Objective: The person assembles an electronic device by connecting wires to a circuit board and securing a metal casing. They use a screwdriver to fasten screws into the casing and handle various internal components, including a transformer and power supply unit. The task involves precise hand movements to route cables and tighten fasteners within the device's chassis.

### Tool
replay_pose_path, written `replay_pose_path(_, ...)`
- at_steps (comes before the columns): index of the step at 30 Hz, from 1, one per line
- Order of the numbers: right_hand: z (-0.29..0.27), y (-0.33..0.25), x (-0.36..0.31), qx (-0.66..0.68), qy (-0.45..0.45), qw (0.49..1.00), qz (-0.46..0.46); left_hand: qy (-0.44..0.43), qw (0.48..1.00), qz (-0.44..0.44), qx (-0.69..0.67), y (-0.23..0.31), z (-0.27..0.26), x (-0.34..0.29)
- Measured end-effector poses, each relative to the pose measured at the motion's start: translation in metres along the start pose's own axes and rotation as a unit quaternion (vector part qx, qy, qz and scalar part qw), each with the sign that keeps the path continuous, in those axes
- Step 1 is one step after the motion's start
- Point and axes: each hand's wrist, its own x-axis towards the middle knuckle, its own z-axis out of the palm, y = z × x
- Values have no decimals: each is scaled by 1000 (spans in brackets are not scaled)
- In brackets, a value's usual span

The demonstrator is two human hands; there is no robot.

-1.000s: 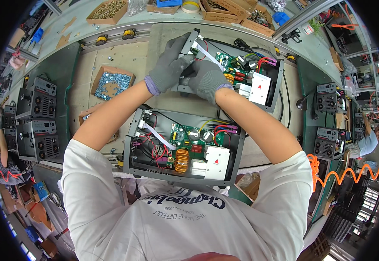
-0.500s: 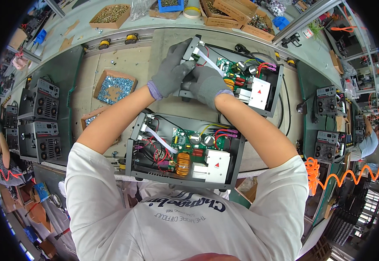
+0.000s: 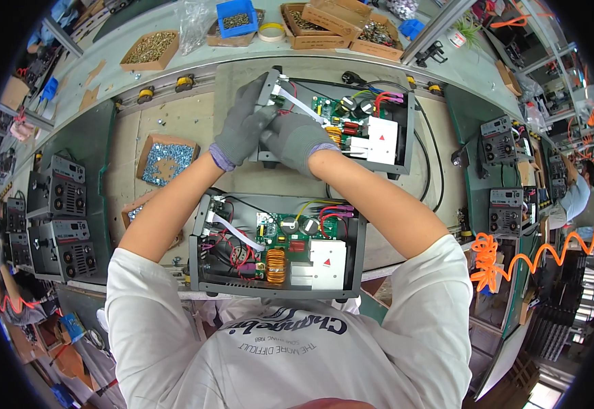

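Note:
My left hand (image 3: 241,129), in a grey glove, is closed round the left end panel (image 3: 267,88) of the far open-topped machine case (image 3: 406,140). Against that same end, my right hand (image 3: 297,142), also gloved, has its fingers curled in and meeting the left one; whatever they pinch is hidden. Inside this case are a green circuit board (image 3: 327,107), a white ribbon cable (image 3: 300,103), coloured wires and a white block (image 3: 383,141) with a red triangle. Nearer my body lies a second open case (image 3: 359,255) with similar parts, touched by neither hand.
Left of my hands sits a cardboard box of bluish screws (image 3: 167,161), with another small box (image 3: 132,208) partly under my left forearm. A black cable (image 3: 436,157) loops right of the far case. Finished-looking machines (image 3: 68,249) stand left and right. An orange coiled hose (image 3: 488,262) hangs at right.
The whole view has shifted and turned slightly, so both cases appear further left and more level. My hands stay together at the far case's left end, with little visible change in grip.

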Motion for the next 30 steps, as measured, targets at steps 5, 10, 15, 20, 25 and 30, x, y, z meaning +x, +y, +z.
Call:
replay_pose_path(5,-15,-5,-27,2,68,998,-15,0,999,19,33,-12,0,9)
replay_pose_path(10,-25,11,-7,1,89,990,-114,5,997,43,67,-37,-1,22)
replay_pose_path(15,-23,27,26,3,56,988,-147,-9,994,-4,105,-31,1,25)
replay_pose_path(20,-24,28,33,45,22,986,-160,-28,998,12,50,-49,-10,23)
replay_pose_path(25,-26,33,30,66,37,983,-169,-25,974,-216,-65,-65,-59,1)
replay_pose_path(30,-14,42,35,77,77,972,-209,89,802,-415,421,-153,-123,-66)
